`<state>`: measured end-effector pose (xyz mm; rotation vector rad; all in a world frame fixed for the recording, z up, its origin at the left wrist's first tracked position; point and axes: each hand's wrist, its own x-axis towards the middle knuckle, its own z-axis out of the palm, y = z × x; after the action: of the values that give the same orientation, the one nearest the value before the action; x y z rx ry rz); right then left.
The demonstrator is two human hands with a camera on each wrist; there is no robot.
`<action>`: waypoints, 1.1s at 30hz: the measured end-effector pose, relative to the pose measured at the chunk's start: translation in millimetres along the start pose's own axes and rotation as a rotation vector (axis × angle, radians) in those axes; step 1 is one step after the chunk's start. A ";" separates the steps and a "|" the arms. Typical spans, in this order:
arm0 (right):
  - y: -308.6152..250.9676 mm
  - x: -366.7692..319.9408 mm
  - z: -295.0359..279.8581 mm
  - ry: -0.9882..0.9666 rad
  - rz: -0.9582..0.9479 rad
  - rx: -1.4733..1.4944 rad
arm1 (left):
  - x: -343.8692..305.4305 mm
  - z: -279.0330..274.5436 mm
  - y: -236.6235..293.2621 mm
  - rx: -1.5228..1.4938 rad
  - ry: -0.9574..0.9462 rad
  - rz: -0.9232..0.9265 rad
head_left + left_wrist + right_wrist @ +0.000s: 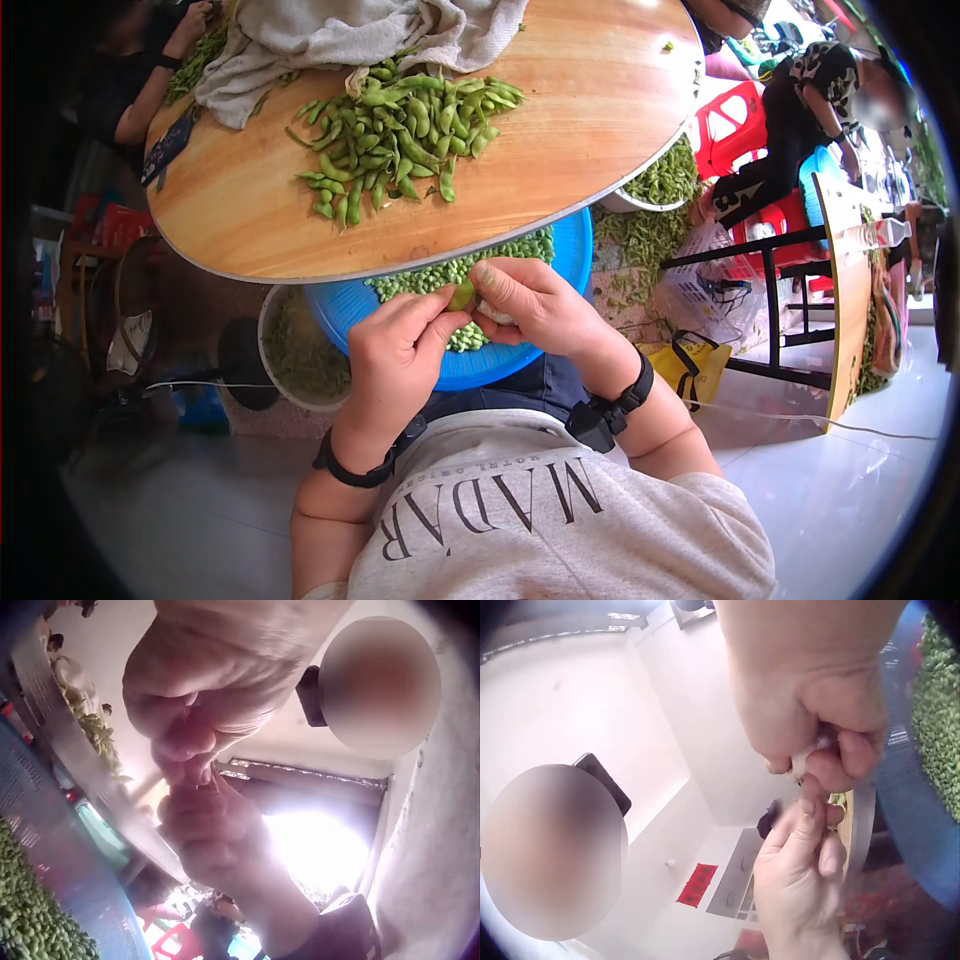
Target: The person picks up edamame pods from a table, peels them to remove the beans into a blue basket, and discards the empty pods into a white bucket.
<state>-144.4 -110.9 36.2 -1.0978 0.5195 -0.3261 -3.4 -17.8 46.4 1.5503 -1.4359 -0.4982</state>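
Note:
A green edamame pod (462, 296) is pinched between the thumb and fingers of my left hand (395, 340). My right hand (545, 308) meets it at the pod's other end, thumb and curled fingers gripping there. Something white (494, 314) shows at the right fingers, and again in the right wrist view as a white piece (801, 763) within the curled right hand (829, 712). Below both hands sits a blue basin (572, 265) with shelled green beans (440, 275). In the left wrist view, the fingertips of both hands meet, and the pod is hidden.
A heap of pods (400, 140) lies on the wooden table (590, 120), beside a grey cloth (330, 45) and a dark phone (168, 148). A pale bucket (268, 345) stands left of the basin. Another person (815, 95) bends over at the right, near a red chair (730, 125).

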 end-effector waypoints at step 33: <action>26.7 0.7 -1.8 0.124 -0.085 -0.509 | -29.4 1.6 -23.9 -0.682 -0.033 -0.688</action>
<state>-144.8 -101.3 11.3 -1.6020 0.6887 -0.3467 1.6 6.1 17.3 1.4154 -0.5926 -1.2714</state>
